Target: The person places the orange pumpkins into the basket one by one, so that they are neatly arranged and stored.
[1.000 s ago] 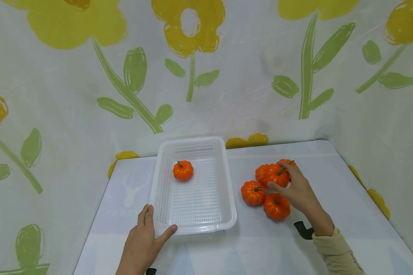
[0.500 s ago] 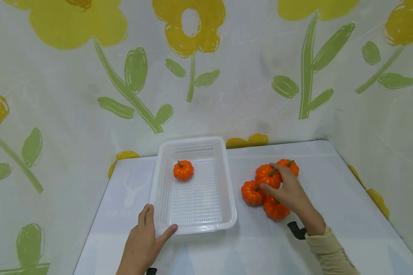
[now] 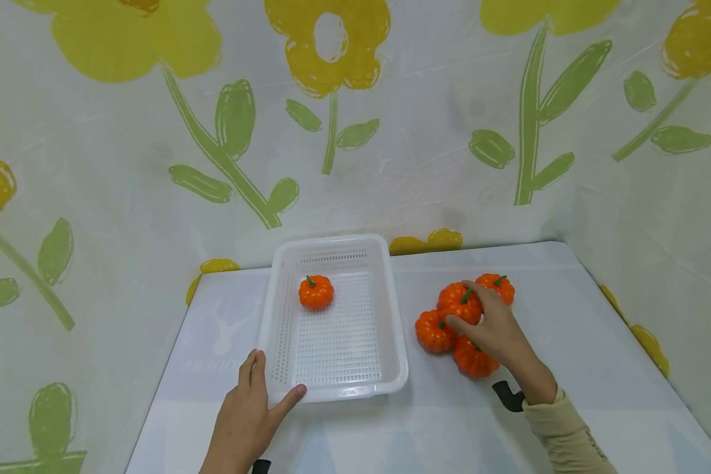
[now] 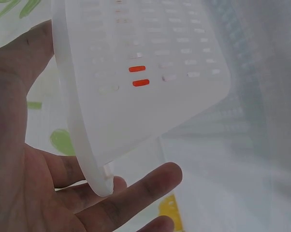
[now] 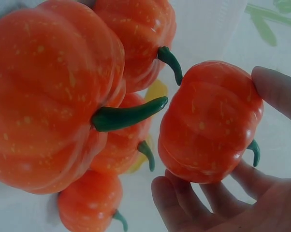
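My right hand [image 3: 498, 329] holds a small orange toy pumpkin [image 3: 457, 303] with a green stem. In the right wrist view, the thumb touches one side of this pumpkin [image 5: 210, 123] and the fingers lie along the opposite side. Close around it are more pumpkins: one at the left [image 3: 434, 332], one nearer me [image 3: 475, 359], one farther back [image 3: 500, 287], and another [image 5: 121, 150] that the held one hides from the head view. At the near left corner of a white plastic basket [image 3: 398, 342], my left hand [image 3: 243, 408] rests against the rim with fairly straight fingers.
One pumpkin [image 3: 316, 293] sits inside the basket towards the back left; orange shows through its wall slots in the left wrist view. A white table [image 3: 580, 342] carries everything. Behind it hangs a flower-printed cloth [image 3: 415, 151].
My right hand has shifted left with the held pumpkin, mostly in the first half second, and the far pumpkin shows more fully. The left hand and basket stay put.
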Demonstrator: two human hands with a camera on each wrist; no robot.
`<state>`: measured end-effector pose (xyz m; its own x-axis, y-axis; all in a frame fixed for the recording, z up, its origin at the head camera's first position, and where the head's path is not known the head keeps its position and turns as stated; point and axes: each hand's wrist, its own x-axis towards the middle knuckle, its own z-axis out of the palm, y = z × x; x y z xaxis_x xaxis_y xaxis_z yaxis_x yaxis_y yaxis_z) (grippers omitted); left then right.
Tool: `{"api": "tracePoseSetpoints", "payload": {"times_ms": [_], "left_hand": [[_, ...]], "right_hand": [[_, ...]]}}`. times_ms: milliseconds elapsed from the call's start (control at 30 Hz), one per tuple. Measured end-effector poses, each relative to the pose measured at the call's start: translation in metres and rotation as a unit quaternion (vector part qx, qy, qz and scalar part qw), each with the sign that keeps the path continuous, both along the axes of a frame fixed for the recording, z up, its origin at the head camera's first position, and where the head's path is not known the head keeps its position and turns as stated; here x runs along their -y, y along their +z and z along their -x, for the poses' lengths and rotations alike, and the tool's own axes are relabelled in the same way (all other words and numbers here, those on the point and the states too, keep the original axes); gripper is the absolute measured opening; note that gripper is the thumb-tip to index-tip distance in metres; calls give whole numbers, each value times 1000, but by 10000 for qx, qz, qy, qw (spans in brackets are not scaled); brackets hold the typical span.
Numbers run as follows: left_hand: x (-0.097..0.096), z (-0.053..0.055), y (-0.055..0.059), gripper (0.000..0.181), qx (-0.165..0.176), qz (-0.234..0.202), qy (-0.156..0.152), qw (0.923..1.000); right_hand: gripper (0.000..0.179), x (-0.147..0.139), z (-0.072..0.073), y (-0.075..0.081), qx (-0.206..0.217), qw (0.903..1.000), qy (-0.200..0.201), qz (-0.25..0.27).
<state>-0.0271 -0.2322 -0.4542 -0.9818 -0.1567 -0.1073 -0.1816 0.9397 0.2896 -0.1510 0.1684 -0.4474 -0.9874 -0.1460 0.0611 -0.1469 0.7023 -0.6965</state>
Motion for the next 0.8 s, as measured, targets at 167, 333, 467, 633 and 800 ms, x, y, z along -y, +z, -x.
{"api": "tracePoseSetpoints", "payload": {"times_ms": [167,333,467,633,800], "left_hand": [[0,0,1,118,2,-13,1,10000],[-1,-1,3,118,78,-19,14,10000],[-1,-1,3,117,63,-17,6,10000],[-1,-1,3,118,105,-16,16,9999],[-1,-1,2,117,75,-28,36,10000]], "right_hand": [[81,0,0,1,64,10000,-10,-42],[80,0,-2,0,40,10000,80,-5],[80,-1,-3,0,54,9999,100,3],[79,-1,-3,0,54,9999,100,-18],[81,0,-1,-1,-2,9999,120,-12]]}}
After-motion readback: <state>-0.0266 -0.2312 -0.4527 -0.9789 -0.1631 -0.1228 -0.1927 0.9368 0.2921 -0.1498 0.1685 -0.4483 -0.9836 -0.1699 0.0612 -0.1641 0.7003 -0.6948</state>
